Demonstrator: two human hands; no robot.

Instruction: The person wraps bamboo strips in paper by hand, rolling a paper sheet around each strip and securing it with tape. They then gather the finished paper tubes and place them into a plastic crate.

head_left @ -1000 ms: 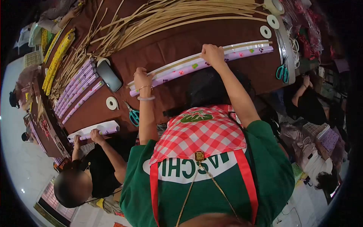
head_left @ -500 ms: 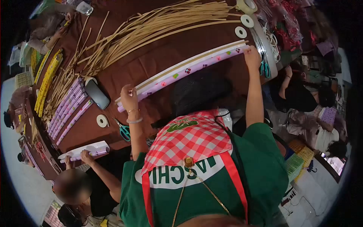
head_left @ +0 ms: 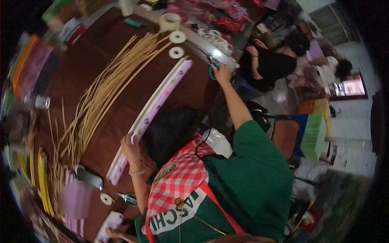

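A long lavender patterned roll [head_left: 154, 108] lies slantwise on the brown-covered table, with white paper and a tan strip along its upper edge. My left hand [head_left: 131, 150] has its fingers closed round the lower part of the roll. At the far table edge, my right hand [head_left: 223, 74] is on the teal handles of a pair of scissors [head_left: 213, 72], fingers bent around them. The roll's far end lies apart from my right hand.
Tan strips [head_left: 111, 85] lie left of the roll. Two white tape rings [head_left: 177, 37] and a wide tape roll [head_left: 170, 22] sit at the top. A phone [head_left: 89, 177], another tape ring [head_left: 106, 199] and second scissors [head_left: 129, 198] lie lower left. A co-worker's hand [head_left: 117, 235] touches a roll.
My right hand has let go of the roll's far end and moved to the teal scissors. My left hand still holds the roll. The view has turned to the right.
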